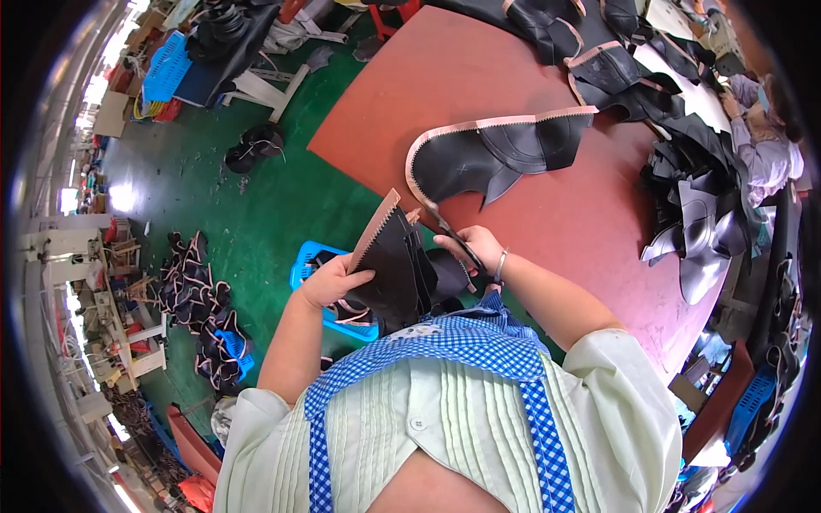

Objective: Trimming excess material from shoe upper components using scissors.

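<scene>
My left hand [329, 280] is closed on a black leather shoe-upper piece [385, 274], its thumb lying over the face. A tan, saw-toothed strip runs along that piece's upper edge, and more dark layers hang beside it. My right hand [481, 248] is wrapped round a pair of dark scissors [463, 243], blades pointing up and left toward the tan edging. The fingers partly hide the handles. Just beyond my hands, a flat black boot upper [513, 154] with the same tan border lies on the red-brown table [368, 111].
Blue baskets [310, 253] holding black pieces stand on the green floor, below the table at left. A heap of black pieces [697, 197] covers the table's right side. Another person [761, 141] is at the far right. More trimmed uppers [611, 73] lie at the back.
</scene>
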`<act>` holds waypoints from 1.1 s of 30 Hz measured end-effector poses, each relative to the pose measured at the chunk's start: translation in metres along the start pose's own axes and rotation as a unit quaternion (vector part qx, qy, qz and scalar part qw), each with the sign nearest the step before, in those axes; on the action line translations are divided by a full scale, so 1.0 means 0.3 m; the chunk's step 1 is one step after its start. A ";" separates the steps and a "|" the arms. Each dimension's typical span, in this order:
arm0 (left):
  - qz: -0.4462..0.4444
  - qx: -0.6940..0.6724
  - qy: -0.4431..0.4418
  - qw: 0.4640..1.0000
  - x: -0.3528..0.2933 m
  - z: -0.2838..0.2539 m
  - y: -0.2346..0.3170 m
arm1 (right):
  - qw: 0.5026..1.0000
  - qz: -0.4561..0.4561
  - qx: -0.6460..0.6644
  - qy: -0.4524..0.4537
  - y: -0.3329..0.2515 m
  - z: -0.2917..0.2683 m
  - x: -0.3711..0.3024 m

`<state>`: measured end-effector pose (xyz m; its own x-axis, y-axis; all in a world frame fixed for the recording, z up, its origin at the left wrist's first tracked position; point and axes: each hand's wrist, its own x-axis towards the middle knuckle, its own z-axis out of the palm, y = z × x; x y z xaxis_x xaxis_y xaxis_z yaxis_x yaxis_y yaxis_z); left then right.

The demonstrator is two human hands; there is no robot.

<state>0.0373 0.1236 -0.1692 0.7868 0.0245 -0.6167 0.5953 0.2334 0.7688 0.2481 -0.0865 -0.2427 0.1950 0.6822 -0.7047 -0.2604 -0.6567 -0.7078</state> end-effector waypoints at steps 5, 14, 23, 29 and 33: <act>0.071 -0.047 0.040 0.996 -0.037 -0.010 -0.012 | 0.931 -0.176 0.035 0.317 0.055 0.013 -0.044; 0.047 0.002 0.107 0.993 -0.168 -0.024 0.083 | 0.730 -0.065 0.178 0.657 0.140 -0.686 0.219; 0.104 0.057 0.023 0.993 -0.218 -0.123 0.208 | 0.893 -0.207 0.312 0.251 0.007 -0.196 0.056; 0.074 0.031 0.047 0.996 0.127 -0.054 0.239 | 0.936 -0.240 0.256 0.012 0.054 0.128 0.017; 0.001 -0.023 -0.091 0.996 0.181 -0.117 0.139 | 0.899 -0.190 0.394 0.031 0.047 0.156 -0.002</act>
<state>0.0992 0.1688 -0.1767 0.8072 -0.1501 -0.5708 0.5885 0.2781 0.7591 0.2001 -0.0811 -0.2498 0.4574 0.7737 -0.4383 -0.7481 0.0683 -0.6600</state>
